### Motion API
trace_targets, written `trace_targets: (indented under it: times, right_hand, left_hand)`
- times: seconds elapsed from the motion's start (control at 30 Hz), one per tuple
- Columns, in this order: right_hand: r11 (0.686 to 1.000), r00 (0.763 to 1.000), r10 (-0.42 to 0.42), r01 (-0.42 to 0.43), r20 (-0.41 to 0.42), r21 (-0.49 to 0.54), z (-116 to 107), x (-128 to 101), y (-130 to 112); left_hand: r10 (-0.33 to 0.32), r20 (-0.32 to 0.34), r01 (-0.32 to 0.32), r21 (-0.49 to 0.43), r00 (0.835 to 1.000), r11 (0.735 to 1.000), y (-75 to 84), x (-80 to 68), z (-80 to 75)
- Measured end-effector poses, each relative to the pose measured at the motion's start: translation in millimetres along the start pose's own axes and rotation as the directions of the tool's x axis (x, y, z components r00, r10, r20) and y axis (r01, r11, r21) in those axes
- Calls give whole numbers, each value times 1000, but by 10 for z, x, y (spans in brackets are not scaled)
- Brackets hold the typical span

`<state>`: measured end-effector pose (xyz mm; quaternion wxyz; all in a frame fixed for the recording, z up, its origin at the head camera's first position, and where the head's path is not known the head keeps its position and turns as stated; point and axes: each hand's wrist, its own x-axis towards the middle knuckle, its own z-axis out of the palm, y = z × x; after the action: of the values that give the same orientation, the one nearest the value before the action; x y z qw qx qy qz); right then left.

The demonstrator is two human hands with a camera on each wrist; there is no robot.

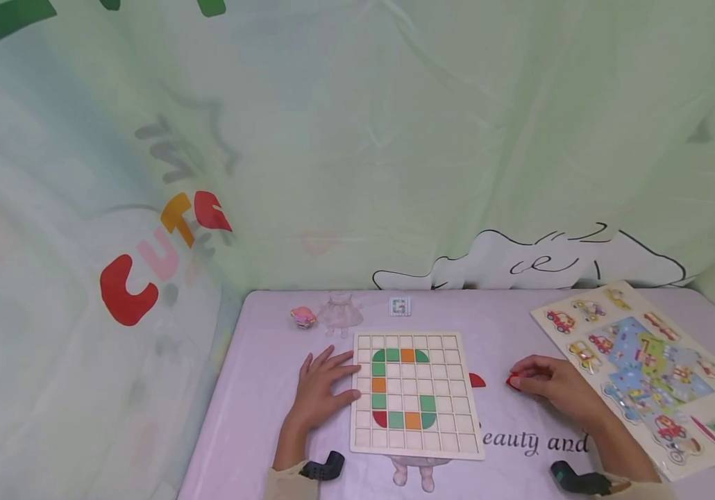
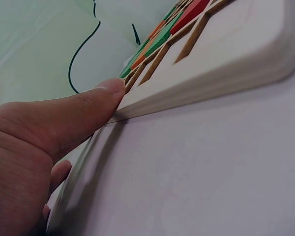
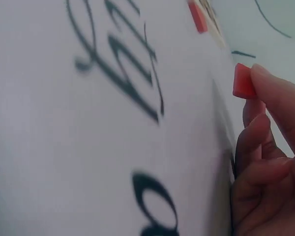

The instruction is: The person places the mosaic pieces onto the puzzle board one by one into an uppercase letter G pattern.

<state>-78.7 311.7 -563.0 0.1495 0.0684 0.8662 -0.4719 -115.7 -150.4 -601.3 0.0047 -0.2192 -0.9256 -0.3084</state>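
A pale wooden grid board [image 1: 395,441] lies on the table, with green, orange and red tiles set in a C- or G-like outline. My left hand [image 1: 323,389] rests at its left edge, fingers spread; in the left wrist view the thumb [image 2: 101,101] touches the board's rim. To the right of the board, my right hand [image 1: 551,385] pinches a small red tile [image 3: 243,81] between thumb and fingers, just over the table. Another red tile [image 1: 477,380], with a rounded side, lies by the board's right edge.
A small pattern card [image 1: 400,306] lies behind the board, showing a similar outline. A pink toy [image 1: 303,317] stands at the back left. On the right is a large wooden picture puzzle [image 1: 645,361] with vehicle pieces. A printed cloth curtain [image 1: 364,139] hangs behind the table.
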Motion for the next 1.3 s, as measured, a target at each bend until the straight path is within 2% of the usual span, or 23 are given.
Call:
trace_targets:
  times: [0.23,0.43,0.63,0.8,1.0,1.13,1.3]
  right_hand:
    - [995,998,-58,55,32,89,145,6,-156]
    - [988,990,-140,137,32,77,270,46,-361]
    - [976,973,-214,208,88,68,447,130,-533]
    - [979,973,-202,199,111,41,632,183,-694]
    - [977,972,-207,211,107,-28,849,245,-781]
    - [974,972,-214,219,100,-49,959,256,-836]
    - [979,981,-183,187,64,-75,1046,249,-893]
  left_hand:
    - [-7,4,7,11,1000,1000,-10,-5,8]
    - [-7,0,7,12,1000,1000,5,-9,-1]
    - [-5,-5,5,11,1000,1000,12,-11,-9]
    - [-8,0,8,16,1000,1000,-2,-9,-1]
    - [-1,0,1,8,1000,1000,0,-3,2]
    - [3,-5,-3,8,1000,1000,5,1,1]
    - [4,-5,-4,17,1000,1000,7,5,5]
